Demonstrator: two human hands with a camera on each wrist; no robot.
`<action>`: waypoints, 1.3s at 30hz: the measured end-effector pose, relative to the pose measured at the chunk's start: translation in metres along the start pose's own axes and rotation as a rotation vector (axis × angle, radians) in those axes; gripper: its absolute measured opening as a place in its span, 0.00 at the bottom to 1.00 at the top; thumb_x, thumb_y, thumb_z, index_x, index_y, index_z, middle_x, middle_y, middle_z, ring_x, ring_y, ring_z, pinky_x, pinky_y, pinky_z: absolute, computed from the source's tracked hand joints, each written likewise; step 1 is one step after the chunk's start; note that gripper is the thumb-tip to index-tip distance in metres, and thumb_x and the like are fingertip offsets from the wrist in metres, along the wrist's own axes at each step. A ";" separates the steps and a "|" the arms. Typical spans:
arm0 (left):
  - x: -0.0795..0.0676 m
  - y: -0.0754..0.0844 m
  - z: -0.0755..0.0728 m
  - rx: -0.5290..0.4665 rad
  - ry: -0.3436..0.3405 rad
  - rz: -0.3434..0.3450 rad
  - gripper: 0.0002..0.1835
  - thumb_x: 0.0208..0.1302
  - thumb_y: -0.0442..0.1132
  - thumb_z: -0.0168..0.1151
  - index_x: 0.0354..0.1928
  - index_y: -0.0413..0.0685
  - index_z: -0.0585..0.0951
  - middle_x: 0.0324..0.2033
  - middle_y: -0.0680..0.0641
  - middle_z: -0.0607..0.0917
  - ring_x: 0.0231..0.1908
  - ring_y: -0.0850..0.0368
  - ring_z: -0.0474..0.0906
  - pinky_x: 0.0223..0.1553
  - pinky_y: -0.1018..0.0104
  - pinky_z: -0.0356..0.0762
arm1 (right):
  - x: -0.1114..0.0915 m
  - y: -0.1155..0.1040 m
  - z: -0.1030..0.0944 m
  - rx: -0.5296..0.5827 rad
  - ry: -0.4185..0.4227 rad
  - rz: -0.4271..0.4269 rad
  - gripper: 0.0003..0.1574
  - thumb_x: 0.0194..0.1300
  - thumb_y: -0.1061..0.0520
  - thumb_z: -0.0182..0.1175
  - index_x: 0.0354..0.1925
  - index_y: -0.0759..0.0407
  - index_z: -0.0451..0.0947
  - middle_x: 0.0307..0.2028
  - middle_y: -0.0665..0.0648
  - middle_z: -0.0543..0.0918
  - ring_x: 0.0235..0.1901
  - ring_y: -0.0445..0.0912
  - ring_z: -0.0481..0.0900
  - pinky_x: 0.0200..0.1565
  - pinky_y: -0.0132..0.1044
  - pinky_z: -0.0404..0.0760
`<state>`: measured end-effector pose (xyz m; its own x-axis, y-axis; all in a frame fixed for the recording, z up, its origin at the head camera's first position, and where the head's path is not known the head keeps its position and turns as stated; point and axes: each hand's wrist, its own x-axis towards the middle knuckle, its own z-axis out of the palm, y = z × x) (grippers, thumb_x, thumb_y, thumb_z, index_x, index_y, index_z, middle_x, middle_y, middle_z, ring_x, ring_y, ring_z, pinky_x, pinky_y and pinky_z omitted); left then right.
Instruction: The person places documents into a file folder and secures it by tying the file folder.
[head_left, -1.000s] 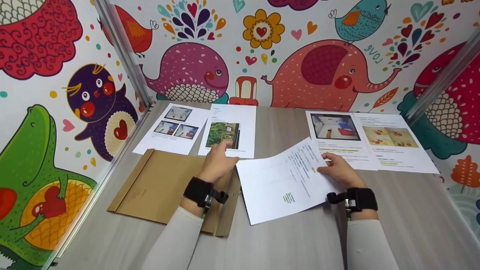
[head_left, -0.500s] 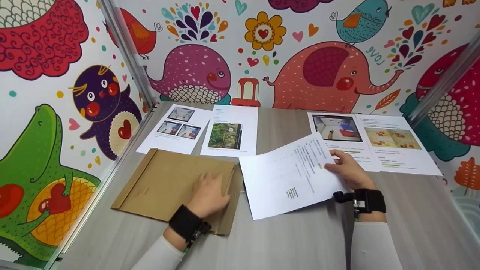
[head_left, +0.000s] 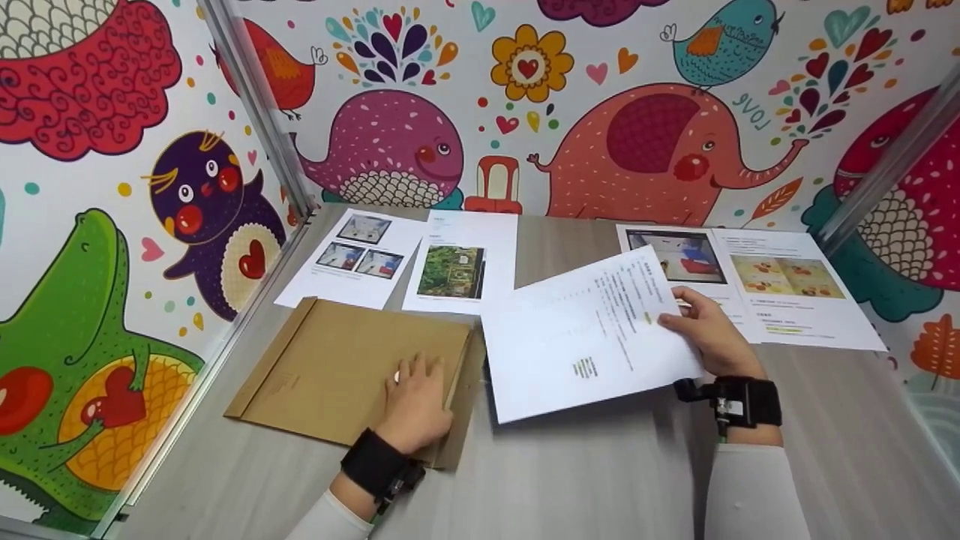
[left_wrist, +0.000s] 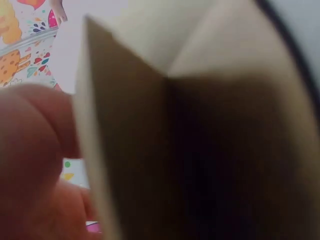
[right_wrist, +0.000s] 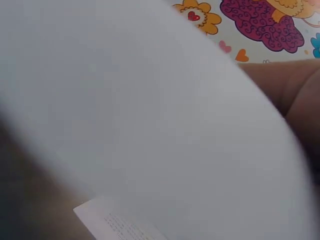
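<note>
My left hand (head_left: 416,401) rests on a brown kraft paper envelope (head_left: 337,360), fingers lying over its top near the right end. The left wrist view looks into the envelope's gaping mouth (left_wrist: 165,125), with fingers against the outside of one wall; its inside is dark. With thumb on top, my right hand (head_left: 709,334) pinches the right edge of a printed sheet of paper (head_left: 555,345), raised and tilted beside the envelope. In the right wrist view the bent sheet (right_wrist: 160,120) fills most of the picture.
Two printed pages with photos, a left one (head_left: 322,289) and a right one (head_left: 499,232), lie behind the envelope. Two more pages, one (head_left: 731,319) partly covered by the raised sheet and one (head_left: 847,330) beside it, lie at the back right. Cartoon-printed walls (head_left: 517,172) enclose the table.
My left hand has come back from over the photo page onto the envelope. My right hand has shifted slightly right and away, tilting the sheet further up.
</note>
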<state>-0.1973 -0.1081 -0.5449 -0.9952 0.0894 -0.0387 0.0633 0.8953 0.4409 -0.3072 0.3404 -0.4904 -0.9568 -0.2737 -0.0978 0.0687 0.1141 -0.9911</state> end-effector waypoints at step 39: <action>0.021 0.024 -0.012 -0.127 0.393 0.001 0.25 0.71 0.27 0.51 0.68 0.30 0.78 0.69 0.31 0.79 0.72 0.29 0.73 0.66 0.14 0.58 | 0.005 -0.018 0.029 -0.082 -0.002 0.086 0.27 0.76 0.63 0.60 0.68 0.66 0.66 0.41 0.46 0.88 0.36 0.41 0.91 0.36 0.34 0.89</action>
<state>-0.2181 -0.0903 -0.5244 -0.9492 -0.1059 0.2965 0.0788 0.8319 0.5493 -0.3051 0.3092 -0.4752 -0.9478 -0.2615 -0.1822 0.1269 0.2149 -0.9684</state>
